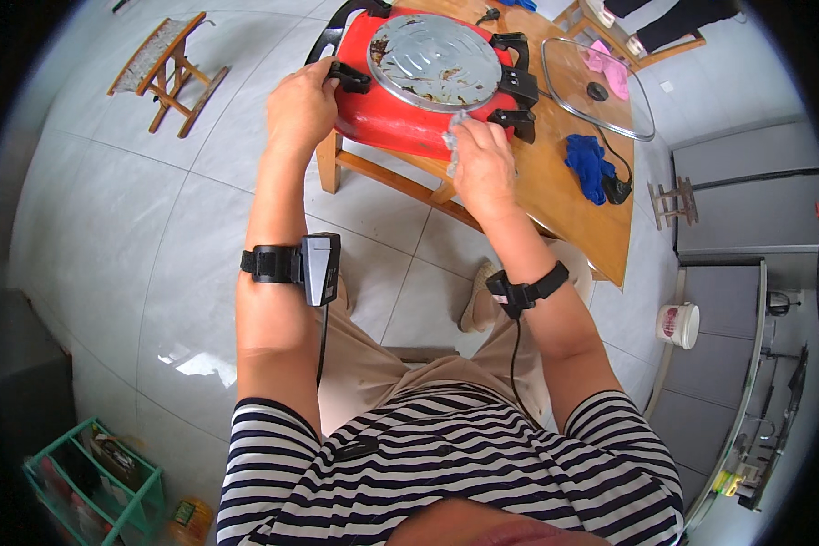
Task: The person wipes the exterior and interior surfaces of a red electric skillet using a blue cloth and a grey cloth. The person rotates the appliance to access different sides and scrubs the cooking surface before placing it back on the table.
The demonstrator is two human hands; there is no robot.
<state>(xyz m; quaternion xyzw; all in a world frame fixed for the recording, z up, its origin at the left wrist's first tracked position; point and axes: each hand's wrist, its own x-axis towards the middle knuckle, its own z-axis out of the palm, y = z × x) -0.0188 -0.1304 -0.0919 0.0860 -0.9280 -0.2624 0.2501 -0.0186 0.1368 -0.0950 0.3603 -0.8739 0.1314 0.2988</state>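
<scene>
A red electric skillet [396, 133] lies upside down at the end of a wooden table [559, 198], its round metal base plate [437, 61] facing up with brown stains on it. My left hand [302, 106] grips one of its black side feet or handles [350, 77] at the left edge. My right hand [483, 160] presses a grey scrubbing wad [452, 140], perhaps steel wool, against the red side near the plate's lower rim. Further right on the table are a glass lid [566, 82] with a black knob, a pink cloth [614, 75] and a blue cloth [589, 167].
A black cord with a plug or adapter [616, 190] lies beside the blue cloth. Another person's legs [682, 24] show at the upper right. On the floor stand a folding stool [170, 72] at the left and a green rack [102, 478] at the lower left; a white bucket [679, 326] is at right.
</scene>
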